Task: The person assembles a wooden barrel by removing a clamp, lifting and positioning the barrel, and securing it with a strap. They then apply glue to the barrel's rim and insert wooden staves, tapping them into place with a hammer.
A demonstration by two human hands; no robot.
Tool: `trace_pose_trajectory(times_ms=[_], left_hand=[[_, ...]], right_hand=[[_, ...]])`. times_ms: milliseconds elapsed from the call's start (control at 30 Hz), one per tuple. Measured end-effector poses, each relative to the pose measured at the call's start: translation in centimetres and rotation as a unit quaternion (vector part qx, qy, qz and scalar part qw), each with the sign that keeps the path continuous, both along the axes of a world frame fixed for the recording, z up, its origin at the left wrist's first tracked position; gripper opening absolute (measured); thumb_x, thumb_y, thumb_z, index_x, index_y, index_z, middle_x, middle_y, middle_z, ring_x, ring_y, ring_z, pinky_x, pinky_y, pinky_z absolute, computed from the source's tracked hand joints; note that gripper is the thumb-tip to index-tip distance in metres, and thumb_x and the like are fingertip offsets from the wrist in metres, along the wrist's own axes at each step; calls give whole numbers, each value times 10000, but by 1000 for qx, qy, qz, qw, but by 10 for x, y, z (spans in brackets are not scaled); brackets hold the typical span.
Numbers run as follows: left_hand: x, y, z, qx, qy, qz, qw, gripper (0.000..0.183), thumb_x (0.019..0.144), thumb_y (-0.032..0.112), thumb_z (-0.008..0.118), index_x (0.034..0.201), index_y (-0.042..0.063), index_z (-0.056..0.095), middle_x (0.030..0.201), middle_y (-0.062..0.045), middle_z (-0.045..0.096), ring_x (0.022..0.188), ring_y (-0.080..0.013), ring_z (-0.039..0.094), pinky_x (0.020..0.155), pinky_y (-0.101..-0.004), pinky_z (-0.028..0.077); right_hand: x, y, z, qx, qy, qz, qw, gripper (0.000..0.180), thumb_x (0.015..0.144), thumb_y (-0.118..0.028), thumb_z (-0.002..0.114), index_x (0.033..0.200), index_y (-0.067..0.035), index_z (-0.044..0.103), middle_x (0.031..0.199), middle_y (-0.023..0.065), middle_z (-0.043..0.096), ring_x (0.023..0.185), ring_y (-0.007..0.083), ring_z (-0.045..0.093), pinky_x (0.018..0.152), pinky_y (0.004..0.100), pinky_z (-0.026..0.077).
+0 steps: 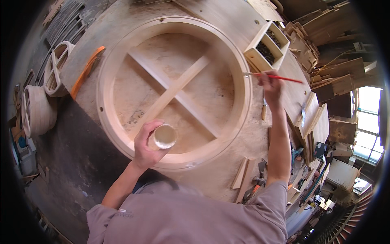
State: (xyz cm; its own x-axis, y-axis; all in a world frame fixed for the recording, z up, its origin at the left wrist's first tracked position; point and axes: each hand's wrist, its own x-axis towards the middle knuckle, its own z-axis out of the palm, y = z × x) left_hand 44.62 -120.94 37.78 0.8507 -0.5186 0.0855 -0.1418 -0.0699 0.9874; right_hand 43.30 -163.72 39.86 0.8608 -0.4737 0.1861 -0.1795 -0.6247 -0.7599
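A large round wooden frame point(105, 91) with two crossed wooden bars point(173, 88) lies on a wooden worktable. My left hand point(147, 146) grips a small open cup point(164, 136) with pale contents, over the rim nearest me. In my right hand point(272, 88) is a thin brush point(281, 78) with a red handle. Its bristle tip touches or hovers at the right side of the ring's top edge; which one I cannot tell. Dark holes mark the rim at its top and left.
A divided wooden box point(251, 58) with dark small pieces stands beyond my right hand. A wooden-handled tool point(264, 111) lies below it. An orange curved object point(86, 71) is at left, near smaller round frames point(39, 111). Wood strips point(245, 177) and tools lie near my right arm.
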Motion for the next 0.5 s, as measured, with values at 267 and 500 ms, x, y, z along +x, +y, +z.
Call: trace_pose_trajectory(times_ms=[267,500], left_hand=[[69,62,-3,-9,7,-13,1000,560,700,28,805,1190,55,535,1125,-64,617,1017,-158,615,900,-285,475],[132,138,30,-49,-96,-32,994,548,660,-6,803,1147,58,559,1006,-86,600,823,-166,630,686,-272,526]], right_hand=[[-7,264,98,221,-124,159,954,49,870,57,576,887,11,571,747,106,616,585,149,564,541,257,459],[49,389,88,42,31,210,976,75,847,27,633,907,8,593,746,135,649,601,200,629,564,294,500]])
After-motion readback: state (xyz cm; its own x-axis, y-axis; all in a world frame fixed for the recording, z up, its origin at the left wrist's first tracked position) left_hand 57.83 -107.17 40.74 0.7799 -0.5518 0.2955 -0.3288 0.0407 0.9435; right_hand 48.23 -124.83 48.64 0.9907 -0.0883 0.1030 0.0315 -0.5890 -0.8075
